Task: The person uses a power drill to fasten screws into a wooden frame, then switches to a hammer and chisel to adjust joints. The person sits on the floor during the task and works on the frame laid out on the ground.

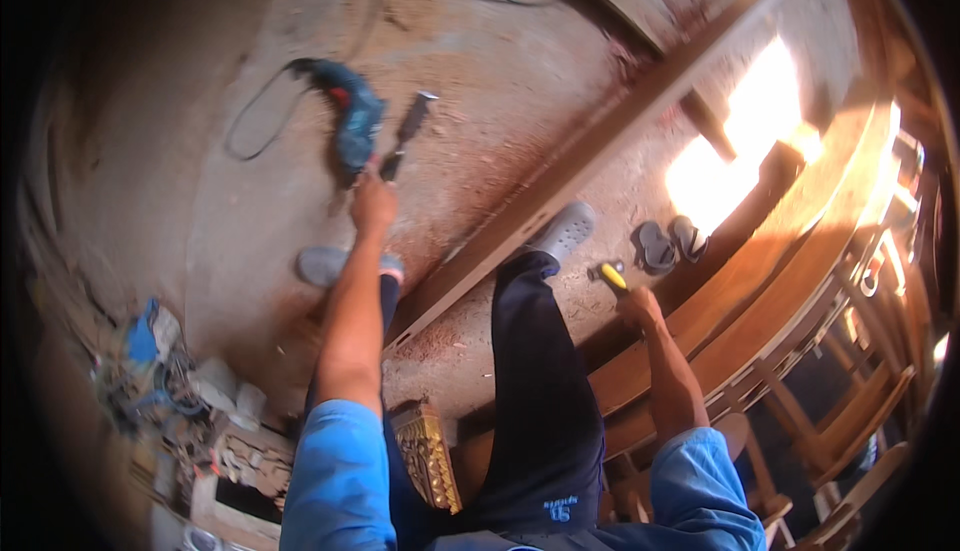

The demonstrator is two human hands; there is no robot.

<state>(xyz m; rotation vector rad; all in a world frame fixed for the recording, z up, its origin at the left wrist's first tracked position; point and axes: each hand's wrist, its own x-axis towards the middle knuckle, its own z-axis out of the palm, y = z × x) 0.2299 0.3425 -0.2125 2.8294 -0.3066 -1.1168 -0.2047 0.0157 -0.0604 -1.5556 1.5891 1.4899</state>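
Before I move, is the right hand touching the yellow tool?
Touching. The head view shows the right hand closed around the lower end of the yellow tool, with no gap between them.

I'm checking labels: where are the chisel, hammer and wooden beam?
Chisel [411, 121], head view: dark length below its bright tip.
Hammer [613, 277], head view: yellow part.
Wooden beam [600, 144], head view: middle of its long face.

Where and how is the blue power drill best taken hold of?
Probably by the handle of the power drill, from the left: it angles that way, clear of the left hand near the opposite end. Mind the cord looping beside it.
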